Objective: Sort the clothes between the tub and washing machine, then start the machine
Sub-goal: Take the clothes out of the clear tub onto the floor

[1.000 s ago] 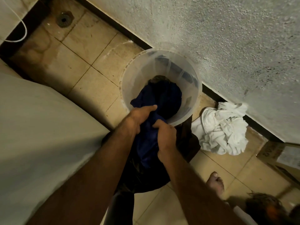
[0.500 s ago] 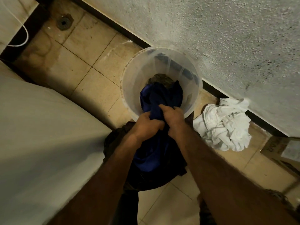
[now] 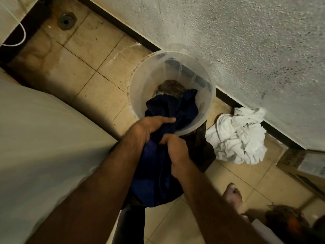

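Observation:
A translucent plastic tub (image 3: 140,74) stands on the tiled floor against the wall. A dark blue garment (image 3: 177,110) hangs over its near rim, part inside and part trailing down outside. My left hand (image 3: 147,127) and my right hand (image 3: 175,148) both grip this garment just in front of the rim. A mottled brownish cloth (image 3: 171,88) lies at the tub's bottom. A dark cloth (image 3: 202,148) lies on the floor beside the tub's near right side. The white washing machine (image 3: 44,147) fills the left of the view.
A crumpled white cloth pile (image 3: 241,136) lies on the floor right of the tub, by the wall. A cardboard box (image 3: 304,164) sits at the right edge. A floor drain (image 3: 66,22) is at the top left. My bare foot (image 3: 232,194) stands at the lower right.
My hands have regripped the blue garment, the left now reaching over the rim and the right lower down. More of the blue cloth lies bunched inside the tub.

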The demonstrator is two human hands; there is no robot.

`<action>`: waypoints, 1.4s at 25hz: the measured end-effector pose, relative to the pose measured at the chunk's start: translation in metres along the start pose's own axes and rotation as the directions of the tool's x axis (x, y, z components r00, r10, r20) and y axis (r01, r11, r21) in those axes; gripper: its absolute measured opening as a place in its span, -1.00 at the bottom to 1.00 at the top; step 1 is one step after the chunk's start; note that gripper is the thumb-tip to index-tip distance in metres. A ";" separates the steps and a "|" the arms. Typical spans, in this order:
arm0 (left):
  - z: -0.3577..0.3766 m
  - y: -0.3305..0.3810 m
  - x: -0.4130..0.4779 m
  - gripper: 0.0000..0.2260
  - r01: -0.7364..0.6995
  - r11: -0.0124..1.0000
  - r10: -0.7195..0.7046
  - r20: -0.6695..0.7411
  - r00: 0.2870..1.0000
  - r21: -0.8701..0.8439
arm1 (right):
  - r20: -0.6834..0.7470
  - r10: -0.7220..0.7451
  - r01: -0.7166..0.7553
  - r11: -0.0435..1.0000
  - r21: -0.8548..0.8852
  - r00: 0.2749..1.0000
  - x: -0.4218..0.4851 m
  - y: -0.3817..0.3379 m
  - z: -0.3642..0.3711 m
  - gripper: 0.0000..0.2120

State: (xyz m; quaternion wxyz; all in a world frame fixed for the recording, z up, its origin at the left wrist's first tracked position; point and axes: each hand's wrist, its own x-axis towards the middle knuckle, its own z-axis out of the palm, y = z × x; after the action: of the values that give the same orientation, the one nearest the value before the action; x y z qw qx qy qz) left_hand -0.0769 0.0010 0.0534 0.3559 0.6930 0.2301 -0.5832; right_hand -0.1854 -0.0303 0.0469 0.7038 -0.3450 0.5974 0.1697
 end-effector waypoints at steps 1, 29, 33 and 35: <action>0.000 -0.003 0.000 -0.59 0.003 0.998 0.001 -0.072 0.997 0.057 | 0.052 0.005 -0.002 0.998 -0.062 0.999 0.000 0.001 -0.002 -0.84; -0.004 -0.005 -0.001 -0.48 -0.027 0.999 0.026 0.021 0.999 0.028 | -0.069 -0.275 0.257 0.946 -0.197 0.959 0.007 0.015 0.020 -0.81; -0.001 -0.013 0.012 -0.85 -0.085 0.996 0.083 -0.169 0.982 -0.007 | 0.057 -0.231 0.238 0.938 -0.254 0.971 0.007 -0.003 0.010 -0.95; -0.003 -0.016 0.014 -0.81 -0.186 0.980 0.164 -0.251 0.954 -0.066 | 0.067 -0.206 0.215 0.961 -0.174 0.976 0.003 -0.002 0.012 -0.78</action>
State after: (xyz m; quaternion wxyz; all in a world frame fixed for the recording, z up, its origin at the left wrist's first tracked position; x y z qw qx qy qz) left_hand -0.0835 0.0124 0.0360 0.4054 0.7607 0.2357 -0.4488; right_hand -0.1749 -0.0245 0.0452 0.6980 -0.4647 0.5222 0.1556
